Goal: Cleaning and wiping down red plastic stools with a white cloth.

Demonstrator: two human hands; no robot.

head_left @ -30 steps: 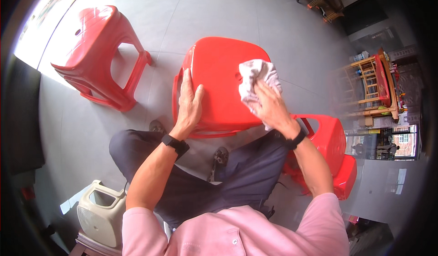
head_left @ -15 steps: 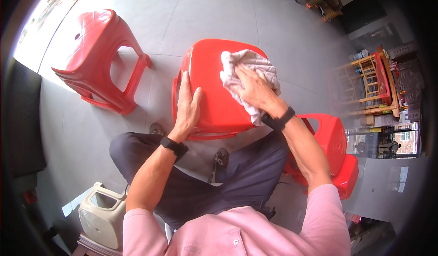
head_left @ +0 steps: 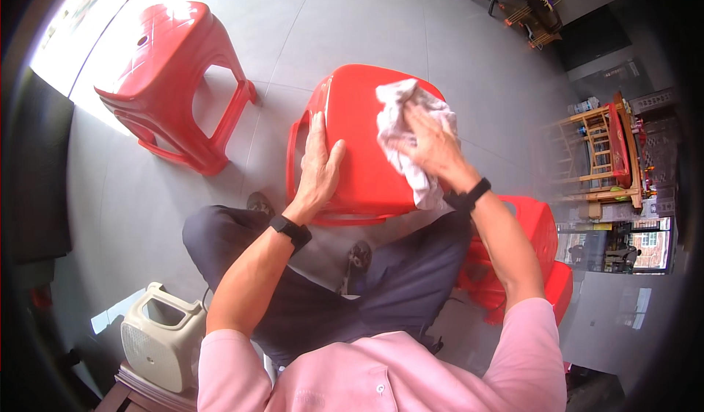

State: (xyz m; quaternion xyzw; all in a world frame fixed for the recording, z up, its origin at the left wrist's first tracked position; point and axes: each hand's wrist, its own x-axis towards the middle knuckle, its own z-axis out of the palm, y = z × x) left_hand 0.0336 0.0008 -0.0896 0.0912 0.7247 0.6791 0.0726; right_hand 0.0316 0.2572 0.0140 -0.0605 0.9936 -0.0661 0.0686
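A red plastic stool (head_left: 359, 129) stands upright between my knees, its smooth seat facing up. My right hand (head_left: 433, 144) presses a crumpled pale cloth (head_left: 400, 118) onto the right part of the seat, fingers bent over the fabric. Part of the cloth hangs past the seat's near right edge. Against the left edge of the same stool rests my left hand (head_left: 319, 166), its fingers stretched along the rim and the thumb apart on top. Each wrist wears a black band.
Another red stool (head_left: 165, 82) stands at the far left. More red stools (head_left: 539, 236) sit to my right, partly behind my forearm. A beige boxy appliance with a handle (head_left: 158, 338) is at the near left. Wooden furniture (head_left: 605, 148) stands along the right.
The whole view has shifted slightly, so the stools appear displaced. The cloth stays under my right hand on the seat's right part, with its folds changed. My left hand keeps its place.
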